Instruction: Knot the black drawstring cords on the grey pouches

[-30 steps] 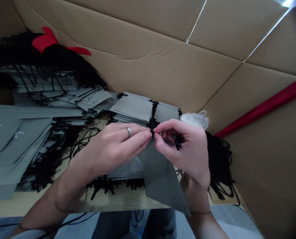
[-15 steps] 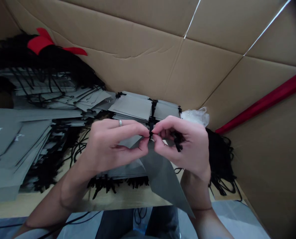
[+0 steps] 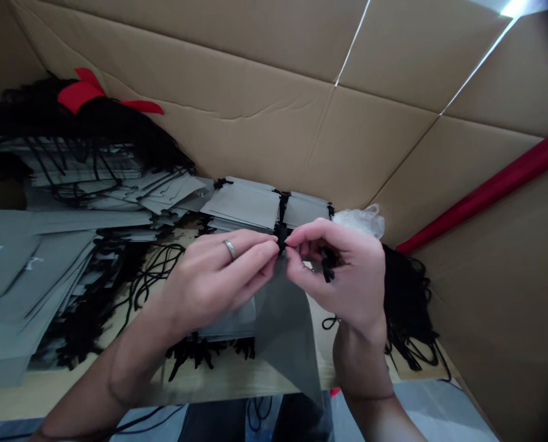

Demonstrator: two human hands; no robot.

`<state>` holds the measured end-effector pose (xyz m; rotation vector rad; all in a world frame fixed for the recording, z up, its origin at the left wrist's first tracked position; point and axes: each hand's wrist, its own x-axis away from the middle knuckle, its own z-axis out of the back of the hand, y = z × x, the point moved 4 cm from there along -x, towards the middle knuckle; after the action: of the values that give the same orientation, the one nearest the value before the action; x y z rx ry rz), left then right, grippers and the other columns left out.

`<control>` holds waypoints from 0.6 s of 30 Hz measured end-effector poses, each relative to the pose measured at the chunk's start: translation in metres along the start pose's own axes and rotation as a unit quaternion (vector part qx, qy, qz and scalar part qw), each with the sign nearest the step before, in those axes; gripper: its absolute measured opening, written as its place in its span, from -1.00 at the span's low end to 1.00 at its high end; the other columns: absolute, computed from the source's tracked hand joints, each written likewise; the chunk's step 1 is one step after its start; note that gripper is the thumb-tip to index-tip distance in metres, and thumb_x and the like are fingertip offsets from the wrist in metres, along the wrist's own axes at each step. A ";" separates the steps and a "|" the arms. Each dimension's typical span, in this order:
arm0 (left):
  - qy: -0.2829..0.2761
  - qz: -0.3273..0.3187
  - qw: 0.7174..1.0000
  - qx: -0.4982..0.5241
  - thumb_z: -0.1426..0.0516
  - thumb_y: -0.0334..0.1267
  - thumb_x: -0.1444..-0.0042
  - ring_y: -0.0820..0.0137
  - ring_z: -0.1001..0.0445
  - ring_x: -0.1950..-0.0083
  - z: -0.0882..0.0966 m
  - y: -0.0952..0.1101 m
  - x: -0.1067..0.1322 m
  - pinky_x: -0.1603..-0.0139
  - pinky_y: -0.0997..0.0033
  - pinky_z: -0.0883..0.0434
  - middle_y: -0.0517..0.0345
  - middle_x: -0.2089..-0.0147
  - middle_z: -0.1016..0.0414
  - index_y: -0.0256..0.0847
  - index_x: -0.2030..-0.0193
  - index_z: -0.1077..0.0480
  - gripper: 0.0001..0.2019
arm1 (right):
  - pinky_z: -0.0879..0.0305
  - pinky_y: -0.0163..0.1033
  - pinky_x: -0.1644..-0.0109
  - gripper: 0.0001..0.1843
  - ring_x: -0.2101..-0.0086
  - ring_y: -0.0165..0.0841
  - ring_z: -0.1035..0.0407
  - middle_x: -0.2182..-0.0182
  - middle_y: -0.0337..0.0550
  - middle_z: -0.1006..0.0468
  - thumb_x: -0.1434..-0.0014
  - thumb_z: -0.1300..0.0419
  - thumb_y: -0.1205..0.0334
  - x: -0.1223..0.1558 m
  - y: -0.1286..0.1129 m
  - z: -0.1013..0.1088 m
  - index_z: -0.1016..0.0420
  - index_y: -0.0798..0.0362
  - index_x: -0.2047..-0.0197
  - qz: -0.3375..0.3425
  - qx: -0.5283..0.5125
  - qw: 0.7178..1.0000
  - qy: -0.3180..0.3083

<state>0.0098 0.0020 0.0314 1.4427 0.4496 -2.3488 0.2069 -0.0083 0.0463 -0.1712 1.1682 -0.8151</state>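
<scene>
Fingertips of my left hand [image 3: 230, 270], which wears a ring, pinch a black cord [image 3: 282, 238] at the top of a grey card [image 3: 285, 325]. My right hand [image 3: 338, 264] pinches the same cord from the other side, its thumb and forefinger close to the left fingertips. A short bunch of black cord ends [image 3: 328, 264] is tucked in my right palm. The grey card hangs down below both hands, past the table's front edge. Behind the left hand lies a stack of grey cards [image 3: 230, 325] with black cord ends along its front.
Stacks of grey cards [image 3: 7, 264] with black cords fill the left. A red band [image 3: 78, 95] wraps a black cord bundle at the back left. More cards [image 3: 246, 205], a clear plastic bag [image 3: 361, 221] and black cords [image 3: 405, 294] lie further back and right. Cardboard walls [image 3: 255, 80] enclose the table.
My left hand's fingers have drawn together and turned more palm-down at the cord. The hanging grey card has swung to the left. My right hand stays nearly in place.
</scene>
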 end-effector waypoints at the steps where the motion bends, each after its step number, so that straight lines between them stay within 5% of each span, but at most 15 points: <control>1: 0.001 -0.012 1.000 -0.008 -0.39 -0.49 -0.37 0.27 -0.84 0.11 0.000 0.003 0.000 -0.01 0.39 -0.75 -0.02 0.07 -0.82 -0.31 -0.01 -0.59 -0.86 | -0.45 -0.31 0.25 -0.86 0.38 -0.50 -0.44 0.36 -0.31 -0.62 -0.25 -0.38 0.49 0.001 -0.002 0.001 -0.68 0.07 0.18 0.017 0.020 1.000 -0.001; 4: 0.006 -0.003 1.000 0.001 -0.40 -0.48 -0.37 0.30 -0.83 0.12 -0.001 0.006 0.000 0.00 0.43 -0.74 0.00 0.07 -0.81 -0.30 0.01 -0.59 -0.86 | -0.50 -0.27 0.19 -0.83 0.34 -0.45 -0.48 0.34 -0.26 -0.65 -0.30 -0.36 0.51 0.001 -0.007 0.002 -0.65 0.05 0.16 0.069 0.044 0.997 -0.006; 8: 0.025 0.107 0.986 0.122 -0.43 -0.44 -0.27 0.42 -0.80 0.21 -0.002 -0.007 -0.002 0.15 0.54 -0.67 0.19 0.13 -0.83 -0.15 0.07 -0.64 -0.84 | -0.53 -0.23 0.21 -0.77 0.34 -0.41 -0.48 0.28 -0.21 -0.70 -0.30 -0.36 0.55 -0.001 -0.005 0.000 -0.64 0.00 0.13 0.137 0.001 0.991 0.008; 15: 0.047 0.201 0.887 0.413 -0.39 -0.58 -0.09 0.44 -0.75 0.30 -0.019 -0.030 -0.002 0.25 0.55 -0.66 0.22 0.25 -0.80 -0.13 0.18 -0.70 -0.74 | -0.39 -0.26 0.37 -0.75 0.39 -0.42 -0.47 0.32 -0.23 -0.67 -0.19 -0.40 0.54 -0.002 0.006 -0.005 -0.68 0.00 0.15 0.096 -0.125 0.987 0.016; 18: 0.033 0.245 0.823 0.512 -0.44 -0.54 -0.13 0.45 -0.75 0.25 -0.027 -0.035 -0.003 0.21 0.59 -0.66 0.19 0.23 -0.79 -0.16 0.19 -0.68 -0.80 | -0.40 -0.24 0.36 -0.74 0.39 -0.40 -0.50 0.30 -0.23 -0.69 -0.19 -0.41 0.52 -0.001 0.007 -0.007 -0.70 -0.03 0.14 0.070 -0.134 0.988 0.034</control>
<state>0.0170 0.0453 0.0249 1.7161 -1.2336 -2.1043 0.2044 -0.0008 0.0409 -0.2815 1.3378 -0.5410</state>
